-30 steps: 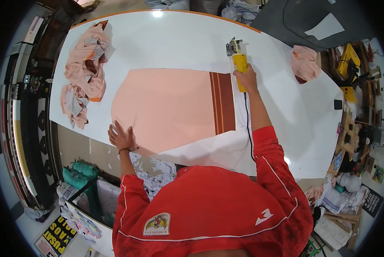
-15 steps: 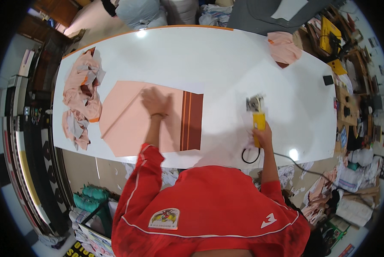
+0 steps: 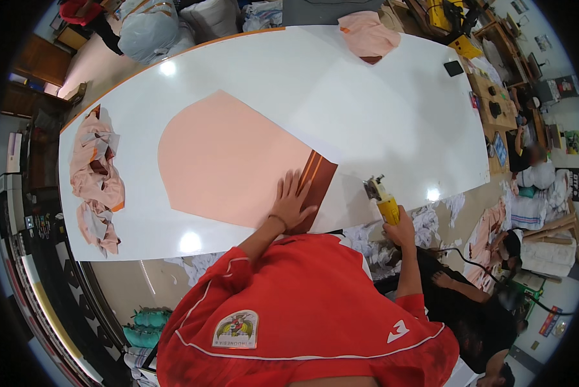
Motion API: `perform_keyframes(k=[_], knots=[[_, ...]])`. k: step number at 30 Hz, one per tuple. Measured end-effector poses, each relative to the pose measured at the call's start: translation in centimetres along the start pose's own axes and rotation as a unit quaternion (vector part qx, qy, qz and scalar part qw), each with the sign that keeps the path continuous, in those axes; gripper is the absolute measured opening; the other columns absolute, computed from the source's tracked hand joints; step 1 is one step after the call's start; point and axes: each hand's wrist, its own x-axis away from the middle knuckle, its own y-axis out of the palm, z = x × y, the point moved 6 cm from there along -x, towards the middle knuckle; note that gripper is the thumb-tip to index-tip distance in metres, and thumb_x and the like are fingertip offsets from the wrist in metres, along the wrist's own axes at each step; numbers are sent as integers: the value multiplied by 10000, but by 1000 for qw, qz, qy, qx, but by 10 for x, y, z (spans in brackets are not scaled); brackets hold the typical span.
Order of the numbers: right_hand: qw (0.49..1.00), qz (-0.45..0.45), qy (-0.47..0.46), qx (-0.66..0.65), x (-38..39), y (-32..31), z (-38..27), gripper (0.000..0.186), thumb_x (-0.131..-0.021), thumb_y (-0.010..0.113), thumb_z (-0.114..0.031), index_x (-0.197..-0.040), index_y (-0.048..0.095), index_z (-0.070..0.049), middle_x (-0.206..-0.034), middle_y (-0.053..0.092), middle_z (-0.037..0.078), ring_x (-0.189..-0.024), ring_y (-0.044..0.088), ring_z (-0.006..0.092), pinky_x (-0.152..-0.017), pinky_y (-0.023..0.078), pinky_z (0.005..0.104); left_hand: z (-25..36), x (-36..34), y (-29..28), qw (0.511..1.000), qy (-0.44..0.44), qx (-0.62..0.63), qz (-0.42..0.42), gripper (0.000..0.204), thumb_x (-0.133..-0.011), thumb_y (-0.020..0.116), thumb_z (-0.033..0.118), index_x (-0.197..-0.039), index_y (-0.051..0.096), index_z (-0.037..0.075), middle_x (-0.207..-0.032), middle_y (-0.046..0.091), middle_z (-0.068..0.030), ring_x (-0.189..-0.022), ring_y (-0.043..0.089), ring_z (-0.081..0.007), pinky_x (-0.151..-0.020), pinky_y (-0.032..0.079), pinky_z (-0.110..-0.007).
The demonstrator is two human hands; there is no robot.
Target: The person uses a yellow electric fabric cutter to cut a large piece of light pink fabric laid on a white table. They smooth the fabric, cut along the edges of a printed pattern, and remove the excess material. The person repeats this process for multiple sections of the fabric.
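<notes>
My left hand lies flat with fingers spread on a peach fabric piece, beside its brown band with orange stripes. The piece lies smooth and slanted on the white table, its rounded end to the far left and the banded end toward me. In my right hand is a yellow electric fabric cutter with a metal head, held by its body to the right of the band, apart from the fabric. Its dark cord trails off to the right.
Crumpled peach scraps lie at the table's left end, and another peach bundle at the far edge. A small black object rests at the far right corner. Another person in black is close by on my right. White offcuts litter the floor.
The fabric has turned, its banded end swinging toward me, and its fold line no longer shows. My left hand has moved onto the banded end. The cutter has come nearer the front edge.
</notes>
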Motion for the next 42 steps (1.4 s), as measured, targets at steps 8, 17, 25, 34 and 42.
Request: perform_keyframes(k=[8, 17, 25, 34, 42], knots=[[983, -87, -91, 133, -57, 3, -33, 721, -703, 817, -347, -1341, 547, -149, -1050, 734, 221, -1017, 709, 443, -849, 571, 552, 13, 53, -6, 993, 53, 99, -29, 447, -1036, 613, 430, -1296, 728, 86, -1533, 543, -169, -1506, 388, -370, -1241, 321, -503], [956, -123, -159, 214, -128, -10, -82, 734, -688, 824, -387, -1350, 584, -182, -1061, 751, 194, -1030, 718, 421, -876, 594, 536, -1, 75, -19, 970, -90, 215, 76, 304, -1001, 693, 299, -1221, 763, 101, -1033, 774, -121, -905, 732, -299, -810, 594, -407], [943, -141, -178, 242, -146, -13, -106, 777, -683, 807, -381, -1401, 594, -174, -1053, 758, 205, -1018, 724, 418, -884, 598, 514, -36, 124, -37, 943, -226, 238, 58, 346, -1018, 699, 252, -1313, 724, 72, -1081, 784, -165, -898, 763, -261, -819, 607, -362], [946, -134, -187, 227, -146, -6, -118, 784, -680, 801, -367, -1409, 597, -164, -1073, 758, 220, -1033, 726, 418, -896, 598, 507, -64, 146, -51, 937, -250, 218, 113, 300, -992, 715, 221, -1247, 744, 66, -995, 778, -161, -857, 757, -289, -793, 611, -386], [953, -118, -176, 219, -140, 7, -132, 767, -696, 783, -386, -1411, 583, -192, -1067, 748, 218, -1022, 732, 424, -880, 594, 532, -73, 152, -49, 937, -247, 220, 108, 319, -981, 717, 226, -1250, 739, 57, -986, 776, -146, -864, 755, -290, -806, 607, -379]])
